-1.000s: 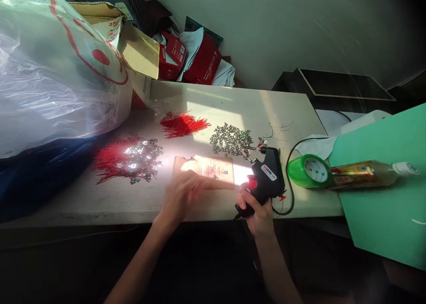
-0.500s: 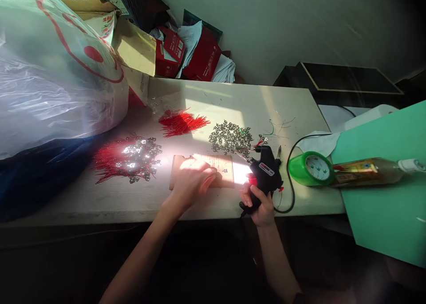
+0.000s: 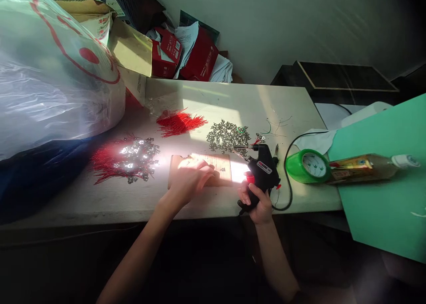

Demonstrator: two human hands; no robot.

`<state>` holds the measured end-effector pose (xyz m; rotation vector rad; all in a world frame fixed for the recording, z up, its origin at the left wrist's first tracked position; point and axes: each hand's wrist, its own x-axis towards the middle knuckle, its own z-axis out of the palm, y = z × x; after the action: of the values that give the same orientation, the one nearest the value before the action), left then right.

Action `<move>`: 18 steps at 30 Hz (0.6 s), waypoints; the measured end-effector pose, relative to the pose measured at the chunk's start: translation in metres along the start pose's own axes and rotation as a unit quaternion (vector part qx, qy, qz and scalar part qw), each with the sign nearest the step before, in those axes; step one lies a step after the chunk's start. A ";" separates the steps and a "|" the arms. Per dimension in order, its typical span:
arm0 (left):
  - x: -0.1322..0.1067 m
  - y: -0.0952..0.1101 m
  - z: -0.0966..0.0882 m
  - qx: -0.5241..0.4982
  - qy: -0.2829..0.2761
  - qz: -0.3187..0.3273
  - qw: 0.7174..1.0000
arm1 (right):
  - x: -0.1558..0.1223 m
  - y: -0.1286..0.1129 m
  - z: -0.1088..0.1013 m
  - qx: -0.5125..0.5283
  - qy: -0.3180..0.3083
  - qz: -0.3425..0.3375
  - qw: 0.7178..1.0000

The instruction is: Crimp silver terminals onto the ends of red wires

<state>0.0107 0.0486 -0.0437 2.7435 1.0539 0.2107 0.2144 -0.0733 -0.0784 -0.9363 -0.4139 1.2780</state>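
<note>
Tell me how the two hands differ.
The left hand rests on top of the wooden board; the right hand grips the black glue gun. The left lies over the table; the right sits at its near edge. Both are bare.

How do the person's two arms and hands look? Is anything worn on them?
Both are bare: the left hand and left forearm, the right hand and right forearm show no glove, sleeve or watch. Near the elbows deep shadow hides the arms, so a sleeve there is possible.
</note>
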 end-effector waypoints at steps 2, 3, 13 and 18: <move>-0.005 -0.002 0.000 -0.016 0.011 0.014 1.000 | 0.000 0.000 0.000 0.001 -0.003 0.001 1.000; -0.007 -0.002 0.001 -0.026 0.015 0.020 0.999 | 0.000 0.000 0.000 0.002 -0.004 0.001 1.000; -0.026 0.012 0.017 -0.035 0.093 0.034 0.994 | 0.000 -0.001 0.002 0.004 -0.006 -0.008 1.000; -0.030 0.023 0.024 -0.073 0.077 0.044 0.993 | 0.000 0.000 0.000 0.003 -0.006 -0.008 1.000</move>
<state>0.0078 0.0085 -0.0633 2.6764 0.9144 0.4991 0.2140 -0.0734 -0.0784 -0.9190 -0.4272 1.2701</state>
